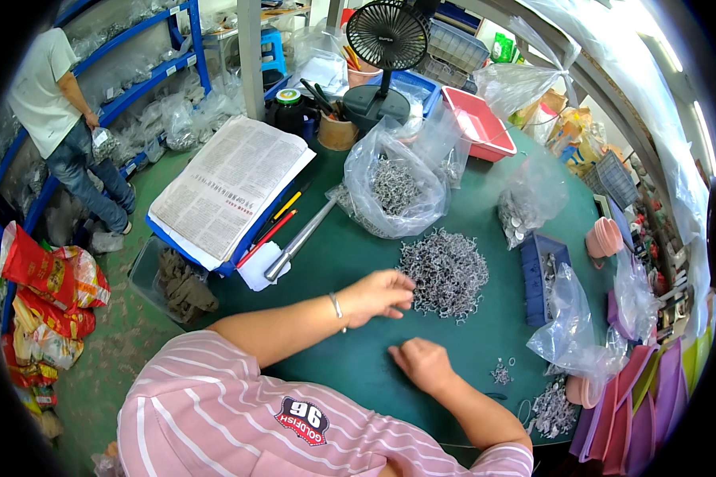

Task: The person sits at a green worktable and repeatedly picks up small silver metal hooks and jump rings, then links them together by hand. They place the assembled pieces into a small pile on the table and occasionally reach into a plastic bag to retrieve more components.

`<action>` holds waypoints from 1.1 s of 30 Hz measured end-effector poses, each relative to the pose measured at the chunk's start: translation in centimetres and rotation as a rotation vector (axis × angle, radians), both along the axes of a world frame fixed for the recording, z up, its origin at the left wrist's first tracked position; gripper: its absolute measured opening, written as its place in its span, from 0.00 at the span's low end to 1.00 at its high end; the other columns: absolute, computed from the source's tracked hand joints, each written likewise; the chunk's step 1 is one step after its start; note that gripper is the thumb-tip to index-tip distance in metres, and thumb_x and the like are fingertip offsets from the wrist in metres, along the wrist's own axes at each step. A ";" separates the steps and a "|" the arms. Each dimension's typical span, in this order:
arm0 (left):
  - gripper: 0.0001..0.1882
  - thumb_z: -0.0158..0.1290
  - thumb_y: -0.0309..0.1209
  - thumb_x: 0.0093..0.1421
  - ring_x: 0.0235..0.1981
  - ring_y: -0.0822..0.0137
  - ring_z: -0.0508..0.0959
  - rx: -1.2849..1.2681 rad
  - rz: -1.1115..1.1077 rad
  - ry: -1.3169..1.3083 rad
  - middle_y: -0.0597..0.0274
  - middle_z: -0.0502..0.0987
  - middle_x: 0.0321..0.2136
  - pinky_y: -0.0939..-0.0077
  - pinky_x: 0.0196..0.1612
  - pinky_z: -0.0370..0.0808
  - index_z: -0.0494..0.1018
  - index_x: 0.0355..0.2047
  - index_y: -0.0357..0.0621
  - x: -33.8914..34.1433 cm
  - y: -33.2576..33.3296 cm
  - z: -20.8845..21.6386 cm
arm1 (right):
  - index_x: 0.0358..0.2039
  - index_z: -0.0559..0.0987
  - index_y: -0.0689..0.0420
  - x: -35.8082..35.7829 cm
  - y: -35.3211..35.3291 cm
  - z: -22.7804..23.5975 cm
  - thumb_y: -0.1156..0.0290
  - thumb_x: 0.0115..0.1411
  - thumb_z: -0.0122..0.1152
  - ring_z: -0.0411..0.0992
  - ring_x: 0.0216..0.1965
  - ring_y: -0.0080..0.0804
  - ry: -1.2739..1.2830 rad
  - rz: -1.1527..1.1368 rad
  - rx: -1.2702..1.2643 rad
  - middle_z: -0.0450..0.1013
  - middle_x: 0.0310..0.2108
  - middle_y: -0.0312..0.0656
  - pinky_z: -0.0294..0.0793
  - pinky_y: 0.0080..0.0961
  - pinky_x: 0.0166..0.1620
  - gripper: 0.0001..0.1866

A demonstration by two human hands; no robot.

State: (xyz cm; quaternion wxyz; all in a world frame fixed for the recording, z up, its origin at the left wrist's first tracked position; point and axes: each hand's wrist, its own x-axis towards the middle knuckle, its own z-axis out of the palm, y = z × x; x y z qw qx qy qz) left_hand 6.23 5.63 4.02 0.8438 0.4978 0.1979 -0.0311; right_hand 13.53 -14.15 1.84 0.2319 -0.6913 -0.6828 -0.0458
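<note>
My left hand (378,296), fingers curled loosely, touches the near-left edge of the pile of small grey metal clips (445,273) on the green worktop (350,246), while my right hand (422,363) rests knuckles-up, apparently empty, nearer me; I'd best tease off few clips, avoiding tangles.

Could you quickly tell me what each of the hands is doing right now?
Left hand: fingers curled at the pile of small metal parts; grip unclear.
Right hand: closed, contents hidden.
</note>
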 end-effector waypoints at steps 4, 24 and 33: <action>0.23 0.41 0.50 0.67 0.44 0.64 0.77 -0.627 -0.234 0.041 0.57 0.76 0.41 0.62 0.49 0.75 0.68 0.48 0.43 -2.6 -3.6 -3.0 | 0.23 0.71 0.56 -0.4 1.7 2.2 0.69 0.55 0.64 0.71 0.19 0.41 0.160 -0.140 0.160 0.68 0.21 0.43 0.70 0.34 0.22 0.11; 0.08 0.54 0.29 0.56 0.40 0.56 0.76 1.592 0.393 -0.717 0.55 0.75 0.38 0.65 0.44 0.72 0.75 0.36 0.40 5.3 5.6 5.3 | 0.38 0.76 0.59 -0.6 -2.5 1.9 0.72 0.54 0.65 0.73 0.31 0.42 0.410 -0.261 -0.146 0.72 0.32 0.46 0.74 0.32 0.34 0.11; 0.18 0.63 0.30 0.47 0.44 0.48 0.68 1.624 0.002 -0.422 0.51 0.68 0.43 0.59 0.47 0.69 0.71 0.38 0.42 4.1 -0.4 -4.4 | 0.29 0.75 0.59 -2.2 -2.8 1.2 0.74 0.51 0.64 0.70 0.35 0.46 0.444 -0.065 -0.266 0.69 0.31 0.44 0.73 0.37 0.38 0.07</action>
